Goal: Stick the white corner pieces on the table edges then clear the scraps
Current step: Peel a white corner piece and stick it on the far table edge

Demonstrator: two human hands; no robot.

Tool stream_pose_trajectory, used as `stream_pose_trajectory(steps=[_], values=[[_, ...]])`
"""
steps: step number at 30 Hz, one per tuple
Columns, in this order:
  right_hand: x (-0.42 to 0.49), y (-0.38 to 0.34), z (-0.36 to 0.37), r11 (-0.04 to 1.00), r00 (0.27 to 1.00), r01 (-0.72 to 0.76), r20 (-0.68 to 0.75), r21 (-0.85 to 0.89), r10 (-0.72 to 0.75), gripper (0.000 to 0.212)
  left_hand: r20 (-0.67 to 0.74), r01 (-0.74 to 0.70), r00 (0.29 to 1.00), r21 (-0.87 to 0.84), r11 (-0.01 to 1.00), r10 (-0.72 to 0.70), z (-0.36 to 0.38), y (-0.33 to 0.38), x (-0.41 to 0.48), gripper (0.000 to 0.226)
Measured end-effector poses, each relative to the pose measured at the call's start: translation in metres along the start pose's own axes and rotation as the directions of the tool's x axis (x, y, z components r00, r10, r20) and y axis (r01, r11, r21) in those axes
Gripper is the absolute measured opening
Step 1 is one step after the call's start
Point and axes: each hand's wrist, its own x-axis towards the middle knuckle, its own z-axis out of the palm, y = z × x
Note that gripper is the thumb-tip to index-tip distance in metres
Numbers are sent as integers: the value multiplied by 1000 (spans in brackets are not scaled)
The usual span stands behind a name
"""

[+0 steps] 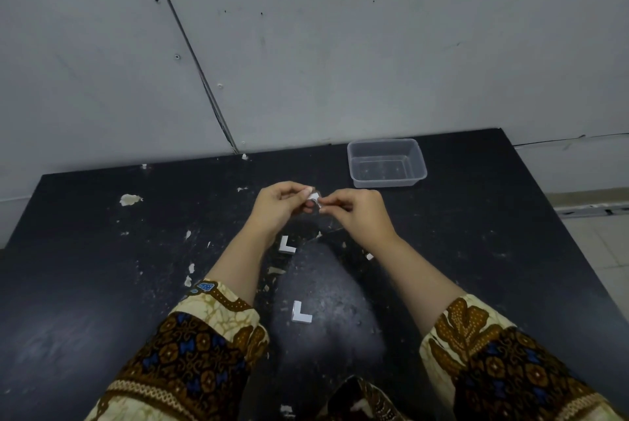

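Above the middle of the black table [102, 284], my left hand [279, 206] and my right hand [354, 209] together pinch one small white L-shaped corner piece [313, 197] between their fingertips. A second white corner piece [287, 245] lies flat on the table just below my left wrist. A third white corner piece [301, 313] rests nearer to me between my forearms. Beside my right forearm a white bit [369, 256] peeks out, mostly hidden.
A clear, empty plastic container [387, 163] stands at the back right of the table, near the grey wall. Pale chipped patches and small scraps [130, 199] dot the worn tabletop, mostly on the left. The table's right edge drops to a tiled floor.
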Motion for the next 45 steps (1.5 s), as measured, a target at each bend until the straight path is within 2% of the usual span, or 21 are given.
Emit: stream_pose_trajectory(steps=[5, 10, 16, 20, 22, 25, 31, 36, 41, 45], values=[[2, -2, -2, 1000, 999, -20, 42, 10, 19, 13, -7, -17, 1000, 20, 1000, 17, 1, 2, 2, 12], [1, -4, -3, 999, 999, -36, 15, 32, 35, 13, -8, -19, 1000, 20, 1000, 19, 2, 5, 1, 15], [0, -5, -2, 1000, 999, 5, -35, -5, -5, 16, -17, -22, 1000, 27, 999, 22, 4, 12, 0, 19], [-1, -9, -5, 999, 999, 27, -20, -18, -28, 20, -22, -27, 999, 26, 999, 28, 4, 15, 0, 19], [-1, -9, -7, 992, 996, 87, -13, -95, -89, 22, -30, -22, 999, 23, 999, 23, 4, 15, 0, 19], [3, -6, -8, 905, 962, 238, -44, -352, -270, 17, -36, -29, 999, 27, 999, 30, 5, 18, -1, 17], [9, -8, -13, 762, 895, 367, -22, -534, -446, 10, -49, -43, 998, 5, 999, 43, 7, 25, -3, 15], [16, -10, -17, 667, 838, 449, 20, -595, -546, 11, -65, -13, 998, -21, 1000, 12, 9, 30, -2, 14], [20, -15, -21, 613, 785, 495, 15, -616, -619, 12, -43, 18, 999, -131, 991, -24, 9, 37, -4, 15], [22, -15, -21, 603, 771, 496, -3, -625, -637, 12, -45, 21, 999, -151, 988, -28, 10, 41, -3, 14]])
